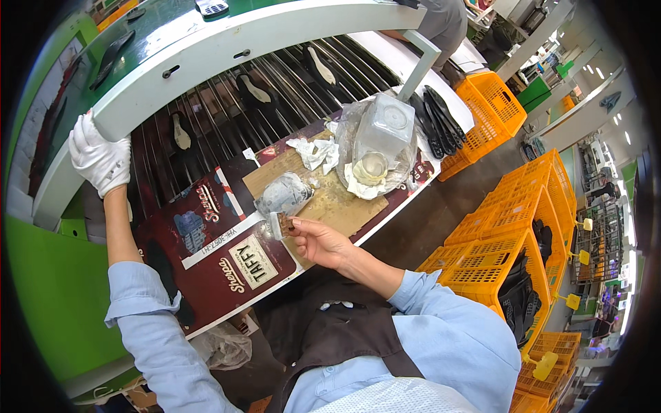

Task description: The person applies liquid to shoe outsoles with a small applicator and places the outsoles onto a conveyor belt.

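Observation:
My right hand (322, 242) is bare and closed in a pinch on the brown handle of a small brush (279, 226), whose pale, whitish end points left. Just beyond the brush, a grey-white, smeared bundle wrapped in plastic (284, 195) lies on a stained piece of cardboard (348, 206). My left hand (100, 155) wears a white glove and rests on the curved white machine frame (138, 103), its fingers extended over the edge and partly hidden. Dark shoe soles with beige middles, among them one sole (182, 132), lie on the metal rollers (213, 113) beyond the frame.
A clear plastic tub (389, 120) in a plastic bag stands by crumpled white tissue (315, 153). Black soles (441, 124) lie at the right end. Orange crates (482, 275) line the right side, some holding black parts. Another person (444, 27) stands at the far end.

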A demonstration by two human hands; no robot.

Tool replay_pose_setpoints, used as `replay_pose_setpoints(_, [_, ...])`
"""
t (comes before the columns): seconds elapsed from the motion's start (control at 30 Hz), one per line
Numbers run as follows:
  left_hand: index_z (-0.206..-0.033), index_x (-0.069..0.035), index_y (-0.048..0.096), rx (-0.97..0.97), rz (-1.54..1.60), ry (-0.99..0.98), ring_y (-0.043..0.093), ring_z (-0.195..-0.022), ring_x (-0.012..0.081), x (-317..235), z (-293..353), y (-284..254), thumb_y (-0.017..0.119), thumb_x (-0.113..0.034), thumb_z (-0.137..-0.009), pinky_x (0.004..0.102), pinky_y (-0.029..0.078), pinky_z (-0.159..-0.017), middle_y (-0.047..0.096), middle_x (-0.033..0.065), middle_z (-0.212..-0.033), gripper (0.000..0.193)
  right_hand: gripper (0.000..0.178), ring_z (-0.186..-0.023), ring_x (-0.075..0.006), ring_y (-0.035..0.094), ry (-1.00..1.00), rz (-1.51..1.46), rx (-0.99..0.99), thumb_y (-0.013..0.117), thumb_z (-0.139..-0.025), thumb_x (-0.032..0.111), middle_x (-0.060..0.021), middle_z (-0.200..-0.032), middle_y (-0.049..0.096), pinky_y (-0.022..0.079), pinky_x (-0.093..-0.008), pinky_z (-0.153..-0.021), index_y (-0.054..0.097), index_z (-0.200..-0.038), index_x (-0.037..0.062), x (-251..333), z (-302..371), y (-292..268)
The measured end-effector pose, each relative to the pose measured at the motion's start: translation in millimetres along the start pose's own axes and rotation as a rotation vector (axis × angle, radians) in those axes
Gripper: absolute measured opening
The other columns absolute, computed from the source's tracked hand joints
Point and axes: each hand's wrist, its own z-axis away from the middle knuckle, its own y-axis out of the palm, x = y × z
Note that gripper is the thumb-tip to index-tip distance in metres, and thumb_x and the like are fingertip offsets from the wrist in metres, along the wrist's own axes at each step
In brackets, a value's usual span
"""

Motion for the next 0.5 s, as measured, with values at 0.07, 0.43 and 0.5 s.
replay_pose_setpoints(0.07, [-0.123,-0.008,0.051,-0.004,-0.005,0.032,0.053,-0.111,0.0277,3.9,-1.2,0.6,0.076,-0.035,-0.067,0.0429,0.043,-0.099,0.054,0.0083,-0.119,0.067,0.017,-0.065,-0.0040,0.051,0.012,0.006,0.009,0.066,-0.089,0.021,0.0022,-0.088,0.062,0.043,-0.0185,-0.057,0.063,-0.103,0.0122,-1.3,0.9,3.9])
replay_pose_setpoints(0.43, [-0.120,-0.009,0.052,-0.022,0.003,0.044,0.053,-0.111,0.0263,3.3,-4.1,2.1,0.076,-0.033,-0.066,0.0426,0.044,-0.098,0.054,0.0079,-0.118,0.064,0.018,-0.066,-0.0045,0.048,0.012,-0.003,-0.005,0.065,-0.090,0.020,0.0033,-0.085,0.060,0.041,-0.0200,-0.059,0.063,-0.106,0.0112,-0.7,-1.4,3.4])
replay_pose_setpoints(0.5, [-0.120,-0.009,0.052,-0.048,-0.011,0.035,0.053,-0.110,0.0262,1.1,-7.7,1.3,0.076,-0.032,-0.066,0.0428,0.044,-0.098,0.054,0.0076,-0.117,0.063,0.019,-0.066,-0.0043,0.048,0.009,-0.003,0.013,0.065,-0.090,0.021,0.0034,-0.086,0.060,0.041,-0.0199,-0.059,0.062,-0.106,0.0109,-1.5,-1.9,0.8])
